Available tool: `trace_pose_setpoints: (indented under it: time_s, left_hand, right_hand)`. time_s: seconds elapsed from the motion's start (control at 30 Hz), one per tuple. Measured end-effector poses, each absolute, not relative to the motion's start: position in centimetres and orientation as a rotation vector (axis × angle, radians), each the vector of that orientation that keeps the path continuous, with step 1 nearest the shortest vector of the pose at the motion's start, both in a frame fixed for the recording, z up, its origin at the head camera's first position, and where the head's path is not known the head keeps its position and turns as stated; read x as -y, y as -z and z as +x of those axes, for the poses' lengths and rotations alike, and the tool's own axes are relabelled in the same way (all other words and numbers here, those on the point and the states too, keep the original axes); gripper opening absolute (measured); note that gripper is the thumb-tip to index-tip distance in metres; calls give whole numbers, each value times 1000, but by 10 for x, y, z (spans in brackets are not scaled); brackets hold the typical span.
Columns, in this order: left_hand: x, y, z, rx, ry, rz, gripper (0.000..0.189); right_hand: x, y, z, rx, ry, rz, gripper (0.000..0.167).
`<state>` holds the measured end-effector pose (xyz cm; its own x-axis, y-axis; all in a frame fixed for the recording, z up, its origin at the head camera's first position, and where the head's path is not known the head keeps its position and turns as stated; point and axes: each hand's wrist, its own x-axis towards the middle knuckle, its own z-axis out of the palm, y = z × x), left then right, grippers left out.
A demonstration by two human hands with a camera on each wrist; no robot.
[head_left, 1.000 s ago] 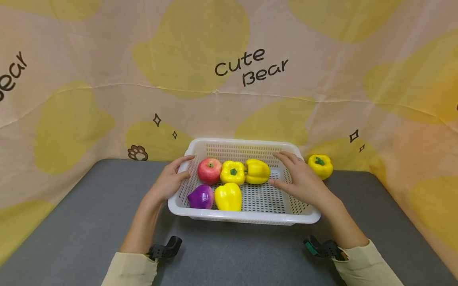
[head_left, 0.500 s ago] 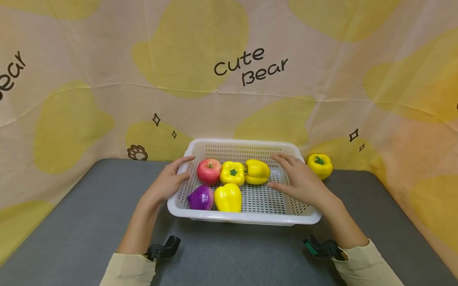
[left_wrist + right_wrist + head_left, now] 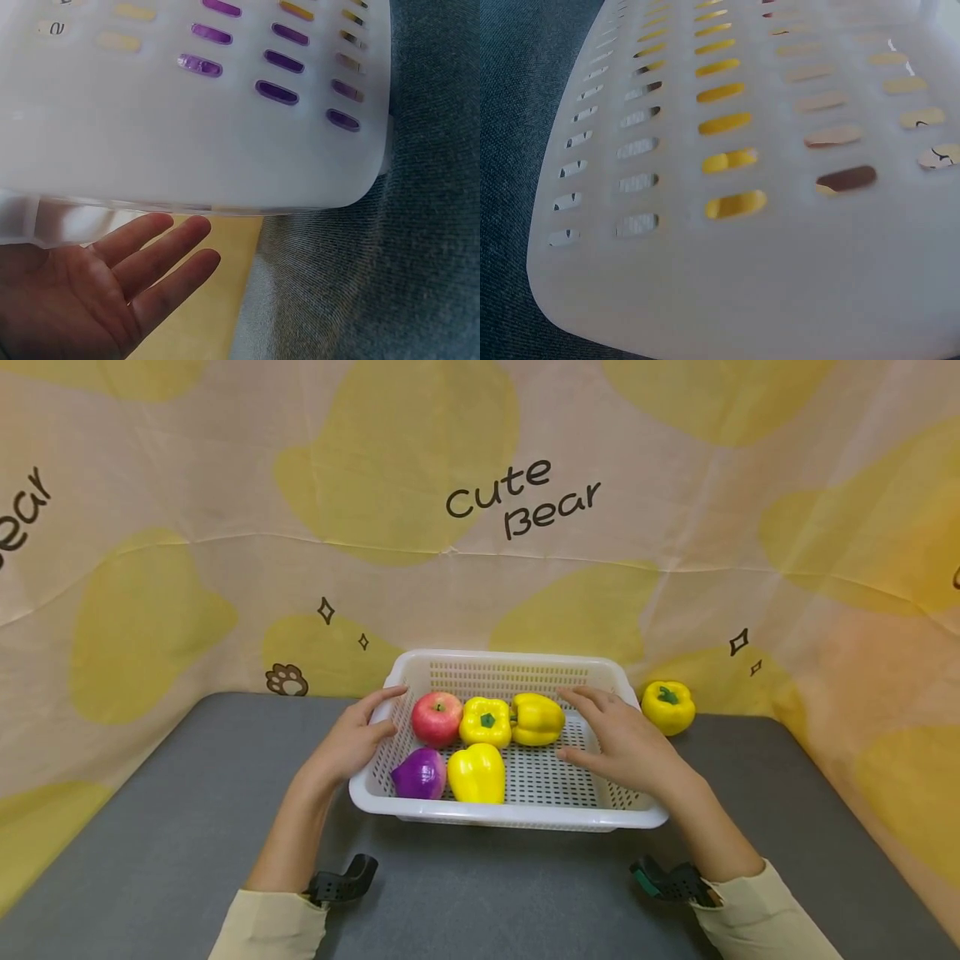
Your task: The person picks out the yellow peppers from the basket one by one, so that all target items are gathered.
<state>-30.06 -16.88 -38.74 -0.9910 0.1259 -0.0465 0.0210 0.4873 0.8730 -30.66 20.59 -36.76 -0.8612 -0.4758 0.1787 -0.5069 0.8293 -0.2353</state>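
A white perforated plastic basket (image 3: 525, 814) sits on the grey table. Inside it lie a red apple (image 3: 437, 719), a purple onion-like vegetable (image 3: 420, 774) and three yellow bell peppers: one standing (image 3: 486, 722), one on its side (image 3: 537, 720), one in front (image 3: 477, 774). My left hand (image 3: 351, 737) is at the basket's left rim, thumb and a finger reaching over it; in the left wrist view my left hand (image 3: 112, 285) has several extended fingers outside the wall. Over the basket's right end my right hand (image 3: 622, 743) spreads its fingers, holding nothing. The right wrist view shows only the basket wall (image 3: 780, 285).
Another yellow bell pepper (image 3: 668, 708) stands outside the basket, behind its right end. A patterned cloth backdrop (image 3: 480, 552) rises at the rear edge of the grey table (image 3: 480, 893). Dark straps with camera mounts (image 3: 343, 881) sit on both wrists.
My right hand has shifted slightly left over the basket, its fingertips nearer the sideways pepper. The left hand stays at the rim, and the fruit and vegetables keep their places.
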Motion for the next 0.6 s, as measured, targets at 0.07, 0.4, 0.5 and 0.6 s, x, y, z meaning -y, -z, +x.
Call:
trace_pose_setpoints:
  time_s: [0.07, 0.4, 0.5, 0.6]
  left_hand:
    - [168, 387, -301, -2615, -1533, 128, 60]
    - [169, 388, -301, -2607, -1540, 134, 60]
    - [170, 389, -301, -2605, -1544, 139, 60]
    - [170, 390, -302, -2605, -1545, 142, 59]
  right_hand:
    - [-206, 368, -306, 2891, -414, 787, 83]
    - [-202, 368, -305, 2912, -428, 825, 85]
    - [-201, 368, -304, 2911, -419, 834, 86]
    - [-201, 368, -304, 2909, -413, 835, 86]
